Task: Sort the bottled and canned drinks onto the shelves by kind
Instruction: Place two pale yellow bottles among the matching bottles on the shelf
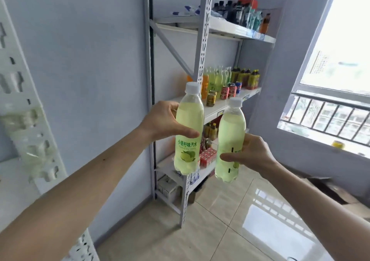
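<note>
Hands both raised in front of the shelving, each holding one bottle upright. Left hand point(162, 120) grips the left lime soda bottle point(188, 132) around its upper body, thumb across the front just above the green label text, fingers wrapped behind. Right hand point(254, 152) grips the right lime soda bottle point(230, 140) lower down, thumb pressed across the front near the label, fingers curled round the far side. Both bottles hold pale yellow-green liquid, have white caps, and hang in the air well apart from any shelf board; they sit near each other without touching.

Behind them, the middle shelf point(218, 106) carries a row of similar yellow-green bottles point(218, 78), dark bottles with yellow labels point(248, 78) to their right, and red cans point(228, 91) in front. Top shelf point(236, 30) holds dark bottles, too blurred to identify. Red cartons point(208, 156) sit on a lower shelf. One yellow can point(338, 144) stands on the window sill.
</note>
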{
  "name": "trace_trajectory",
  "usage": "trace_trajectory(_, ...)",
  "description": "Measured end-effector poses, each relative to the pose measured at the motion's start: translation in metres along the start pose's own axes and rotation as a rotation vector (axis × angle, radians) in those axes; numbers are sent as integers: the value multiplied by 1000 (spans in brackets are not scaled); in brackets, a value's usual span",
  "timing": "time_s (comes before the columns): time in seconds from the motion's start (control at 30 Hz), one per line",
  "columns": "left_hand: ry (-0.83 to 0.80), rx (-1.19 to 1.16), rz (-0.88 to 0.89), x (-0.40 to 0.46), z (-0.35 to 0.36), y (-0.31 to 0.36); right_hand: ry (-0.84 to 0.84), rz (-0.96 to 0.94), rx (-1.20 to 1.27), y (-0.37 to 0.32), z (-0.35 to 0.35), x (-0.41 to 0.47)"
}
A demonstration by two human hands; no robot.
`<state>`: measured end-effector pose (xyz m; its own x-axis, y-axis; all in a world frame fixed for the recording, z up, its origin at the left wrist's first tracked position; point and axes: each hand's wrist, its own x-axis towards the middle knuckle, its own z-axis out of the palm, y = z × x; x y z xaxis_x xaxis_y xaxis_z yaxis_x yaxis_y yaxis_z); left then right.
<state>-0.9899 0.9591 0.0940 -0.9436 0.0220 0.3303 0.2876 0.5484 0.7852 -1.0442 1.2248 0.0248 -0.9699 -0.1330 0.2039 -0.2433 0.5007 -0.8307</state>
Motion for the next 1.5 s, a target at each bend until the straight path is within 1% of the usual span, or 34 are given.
trace_trajectory(0.23, -19, 4, -6, 106, 56, -8, 17, 12, -7, 53, -43, 99)
trace_trajectory(0.53, 44, 41, -18, 237, 125, -8, -39, -62, -31, 110, -100, 229)
trace_trajectory(0.7, 78, 45, -40, 320, 162, -19, -43, -39, -5, 149, -123, 311)
trace_trajectory(0.87, 72, 29, -45, 408, 201, -44, -24, -37, 13, 184, -136, 397)
trace_trajectory(1.13, 60, 61, -49, 558, 245, -82, 0, -22, 40, 221, -151, 544)
trace_trajectory(1.3, 85, 88, -87, 633, 274, -101, 3, -12, 55, 247, -159, 621)
trace_trajectory(1.5, 136, 78, -163, 711, 315, -131, -41, -47, 53, 287, -170, 719)
